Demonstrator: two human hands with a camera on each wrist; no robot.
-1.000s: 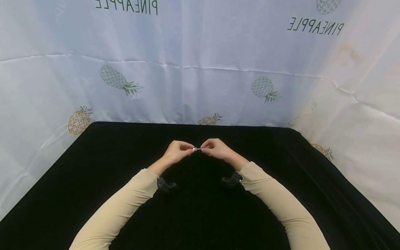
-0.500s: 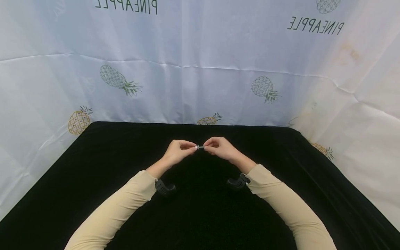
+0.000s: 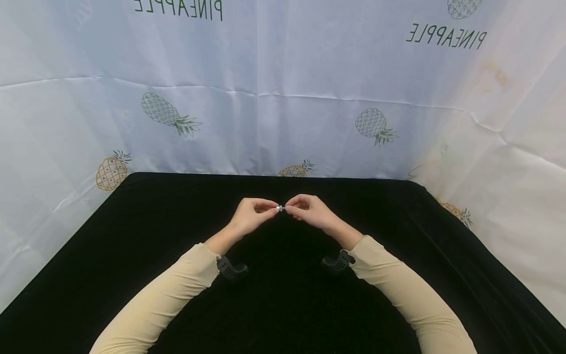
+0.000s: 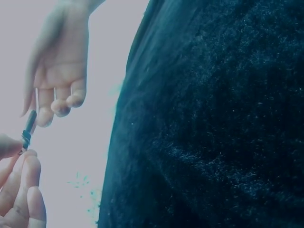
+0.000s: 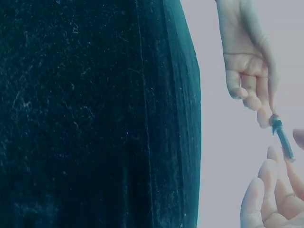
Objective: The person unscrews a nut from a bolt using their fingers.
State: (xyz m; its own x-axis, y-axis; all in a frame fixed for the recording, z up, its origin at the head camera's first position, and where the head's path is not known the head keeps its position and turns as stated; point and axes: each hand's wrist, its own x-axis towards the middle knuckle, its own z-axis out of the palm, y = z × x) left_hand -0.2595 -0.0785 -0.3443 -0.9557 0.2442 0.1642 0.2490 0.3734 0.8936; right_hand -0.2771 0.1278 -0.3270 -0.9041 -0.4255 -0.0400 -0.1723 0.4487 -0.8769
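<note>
Between left hand (image 3: 248,215), pinching one end, and relaxed right hand (image 3: 316,213) sits a bolt (image 5: 283,139).

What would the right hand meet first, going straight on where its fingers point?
Probably the metal bolt, then the left hand pinching its far end; whether the right hand touches the bolt is unclear.

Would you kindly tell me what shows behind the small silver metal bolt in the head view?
Behind the small silver metal bolt is black fabric. The patch directly behind the bolt and the bare left hand is covered and cannot be seen.
</note>
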